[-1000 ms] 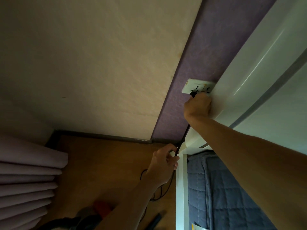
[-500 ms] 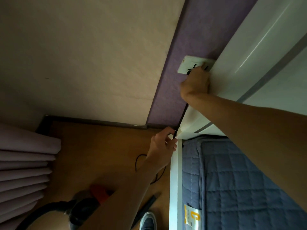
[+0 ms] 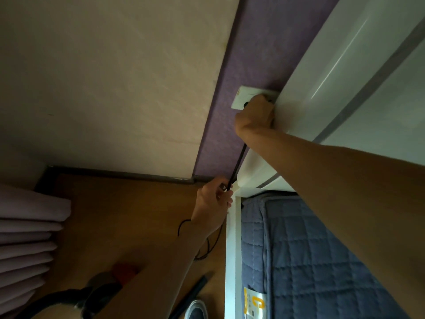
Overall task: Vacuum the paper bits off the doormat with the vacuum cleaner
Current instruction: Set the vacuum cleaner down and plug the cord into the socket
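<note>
Purple wall: socket now covered further; plug clamped by fingers of right hand, judged pushed home. Cord pinched by left hand. Vacuuming not yet begun.

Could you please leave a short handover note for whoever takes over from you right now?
Hands: the right grip is at the wall socket, curled round the plug; whether it is fully seated is hidden. The left grip pinches the black cord lower down.
Things: the vacuum cleaner sits on the floor, untouched; doormat and paper bits are out of view.
Done: cord reaches the socket.
Left: confirm the plug is in, switch on, vacuum the mat.
</note>
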